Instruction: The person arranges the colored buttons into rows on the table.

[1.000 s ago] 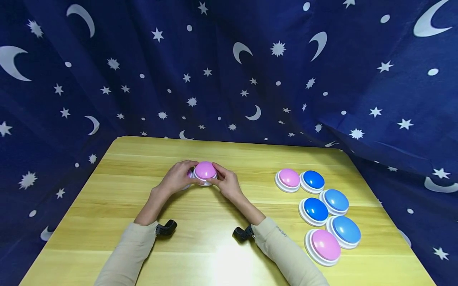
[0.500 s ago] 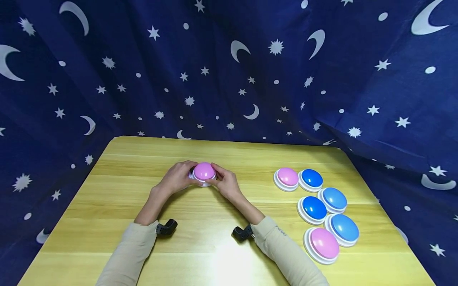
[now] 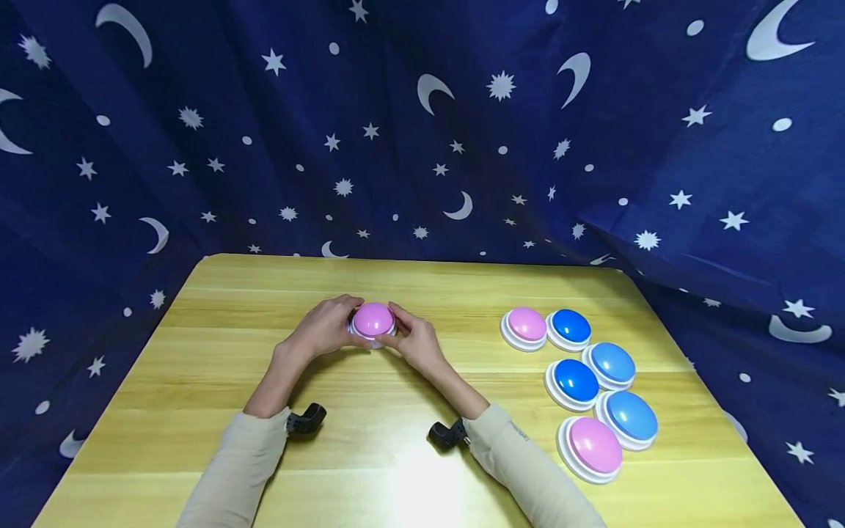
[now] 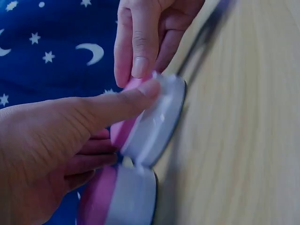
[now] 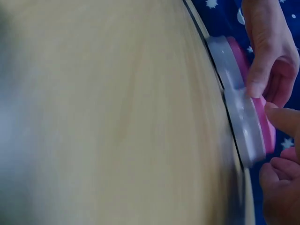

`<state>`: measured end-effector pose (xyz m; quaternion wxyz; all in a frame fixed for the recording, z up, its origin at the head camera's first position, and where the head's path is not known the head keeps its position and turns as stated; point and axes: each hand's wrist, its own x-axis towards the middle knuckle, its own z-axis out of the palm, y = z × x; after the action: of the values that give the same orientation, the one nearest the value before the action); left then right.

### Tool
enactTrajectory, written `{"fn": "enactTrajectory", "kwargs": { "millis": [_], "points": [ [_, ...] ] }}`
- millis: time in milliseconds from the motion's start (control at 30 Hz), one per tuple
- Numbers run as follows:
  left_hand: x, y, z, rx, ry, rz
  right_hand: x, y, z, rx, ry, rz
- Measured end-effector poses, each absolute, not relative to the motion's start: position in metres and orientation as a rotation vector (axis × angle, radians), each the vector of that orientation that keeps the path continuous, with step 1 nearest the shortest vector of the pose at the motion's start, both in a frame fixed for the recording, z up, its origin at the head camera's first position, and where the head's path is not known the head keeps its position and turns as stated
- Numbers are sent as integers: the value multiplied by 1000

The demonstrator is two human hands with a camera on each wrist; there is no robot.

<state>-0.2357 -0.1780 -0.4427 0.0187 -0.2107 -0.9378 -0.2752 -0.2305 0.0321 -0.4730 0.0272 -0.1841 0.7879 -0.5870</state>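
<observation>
Both hands hold a push button with a pink dome and a white base, near the middle of the table. My left hand grips its left side, and my right hand pinches its right side between thumb and fingers. The left thumb lies across the white base in the left wrist view. A second pink button sits right beside the held one there; in the head view the left hand mostly hides it. In the right wrist view the two white bases meet.
Several more buttons stand in a cluster at the right: a far pink button, a dark blue button, a light blue button and a near pink button. A star-patterned cloth hangs behind the wooden table.
The held pink button has come slightly lower in the head view, with both hands still on it. The head view has turned a little, shifting the surroundings left.
</observation>
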Motion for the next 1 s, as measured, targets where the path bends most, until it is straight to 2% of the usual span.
{"fn": "enactTrajectory", "kwargs": {
  "millis": [267,600,1000],
  "points": [
    [-241,-136,-428,-727,-2801,-950,-225,85,-457,-281,2489,-1918],
    [-259,-49,-440,-958,-2727,-1114,-213,173,-437,231,2727,-1917],
    [-273,33,-461,-1020,-2741,-1155,-197,205,-443,523,2939,-1668]
  ]
}}
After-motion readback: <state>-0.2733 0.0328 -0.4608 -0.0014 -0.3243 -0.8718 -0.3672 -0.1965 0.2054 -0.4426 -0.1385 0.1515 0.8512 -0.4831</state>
